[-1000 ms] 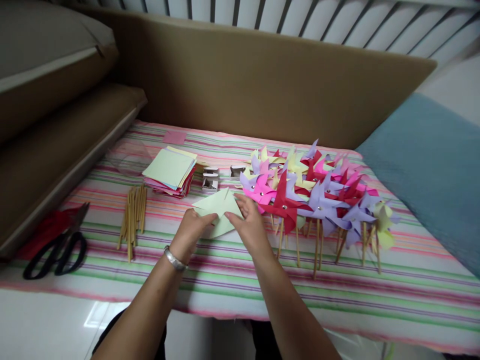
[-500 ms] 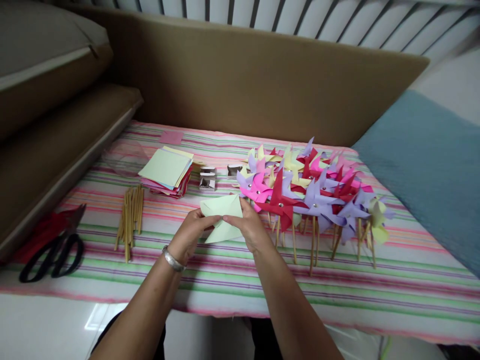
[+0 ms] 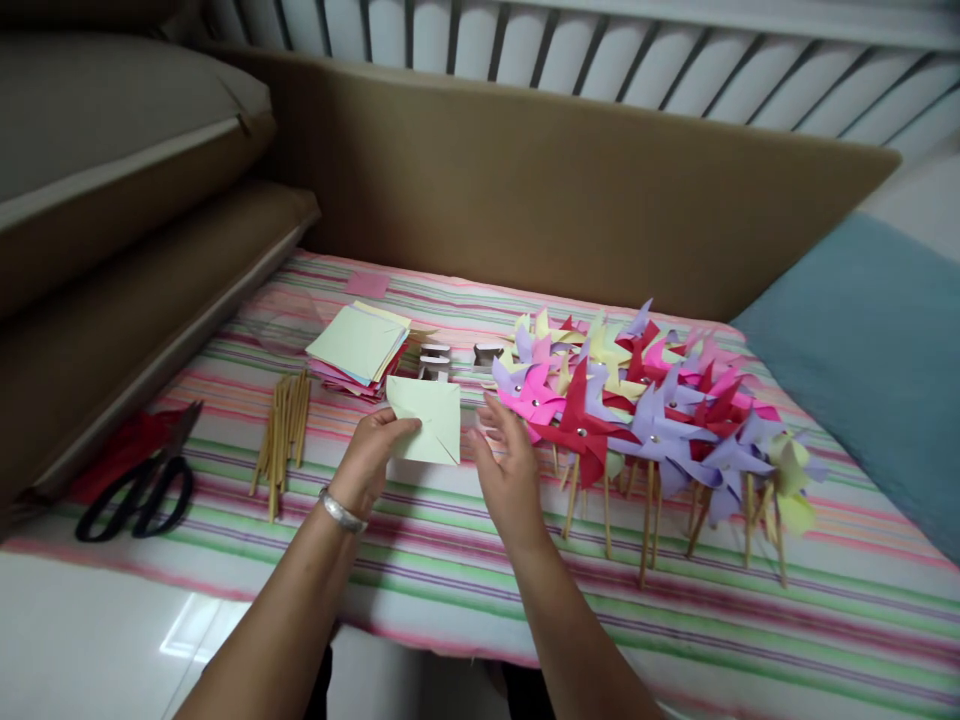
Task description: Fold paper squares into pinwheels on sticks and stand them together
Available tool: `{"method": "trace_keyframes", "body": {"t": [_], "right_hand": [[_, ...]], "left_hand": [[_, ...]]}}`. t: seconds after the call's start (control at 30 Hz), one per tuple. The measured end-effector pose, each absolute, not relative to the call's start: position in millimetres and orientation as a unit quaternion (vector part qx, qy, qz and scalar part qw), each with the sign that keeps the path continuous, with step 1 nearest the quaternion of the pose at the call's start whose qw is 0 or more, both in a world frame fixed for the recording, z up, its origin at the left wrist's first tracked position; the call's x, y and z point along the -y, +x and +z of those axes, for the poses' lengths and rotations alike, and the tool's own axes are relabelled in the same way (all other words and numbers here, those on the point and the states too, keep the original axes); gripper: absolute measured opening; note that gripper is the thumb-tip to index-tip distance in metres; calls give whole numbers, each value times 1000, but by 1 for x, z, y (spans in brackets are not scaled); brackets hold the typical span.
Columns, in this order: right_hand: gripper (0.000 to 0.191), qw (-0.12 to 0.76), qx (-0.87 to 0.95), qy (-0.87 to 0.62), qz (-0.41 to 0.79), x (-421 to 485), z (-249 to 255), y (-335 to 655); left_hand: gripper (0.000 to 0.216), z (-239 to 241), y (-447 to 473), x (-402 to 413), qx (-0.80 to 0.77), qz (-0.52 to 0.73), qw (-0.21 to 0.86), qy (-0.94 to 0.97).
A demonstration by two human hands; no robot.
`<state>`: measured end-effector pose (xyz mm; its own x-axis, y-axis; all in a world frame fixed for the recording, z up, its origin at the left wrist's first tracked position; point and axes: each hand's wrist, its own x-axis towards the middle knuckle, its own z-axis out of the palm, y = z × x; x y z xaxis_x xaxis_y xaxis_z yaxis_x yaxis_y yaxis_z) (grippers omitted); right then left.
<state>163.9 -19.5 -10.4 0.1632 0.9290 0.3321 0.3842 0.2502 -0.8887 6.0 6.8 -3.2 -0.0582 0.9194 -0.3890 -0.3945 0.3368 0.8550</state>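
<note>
Ref. pt: stack of paper squares (image 3: 358, 345), mixed colours, pale green on top, lying on striped-cloth worktop (image 3: 450, 560).

1. Pale green paper square (image 3: 429, 422): just right of stack and nearer to the person. Lifted off cloth, tilted. One diagonal line across it, crease or cut, can't tell which.
2. Left hand (image 3: 373, 452): nearer than stack, closed in a pinch on square's left edge. Metal bangle (image 3: 341, 510) on wrist.
3. Right hand (image 3: 508, 462): right of stack, beyond the square. Open, fingers spread, palm down, gripping nothing. Near square, not touching as far as visible.
4. Pinwheels (image 3: 645, 410): big pile, red/pink/lilac/yellow, on wooden sticks, well right of stack. Nearest one just beside right-hand fingers.
5. Two small boxes (image 3: 439, 360): directly right of stack, behind square. Contents not legible.
6. Loose wooden sticks (image 3: 283, 440): bundle, left of stack and nearer.
7. Scissors (image 3: 139, 492): black handles, far left of stack, partly on red sheet (image 3: 112, 455).
8. Pink scrap (image 3: 367, 285): behind stack.
</note>
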Motion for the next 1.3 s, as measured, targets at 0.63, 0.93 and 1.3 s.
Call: {"method": "trace_keyframes", "body": {"t": [0.63,0.93,1.3], "right_hand": [[25,412,789,-436,134,23,-14,156],[13,420,768,-456,161,21,-12,159],[6,433,727,-497,192,21,-8,158]], "left_hand": [[25,6,-11,-6,-510,495,653,262],[28,8,-4,-8,-520,474,651,286],[26,-3,-2,-9,-542,479,611,323]]}}
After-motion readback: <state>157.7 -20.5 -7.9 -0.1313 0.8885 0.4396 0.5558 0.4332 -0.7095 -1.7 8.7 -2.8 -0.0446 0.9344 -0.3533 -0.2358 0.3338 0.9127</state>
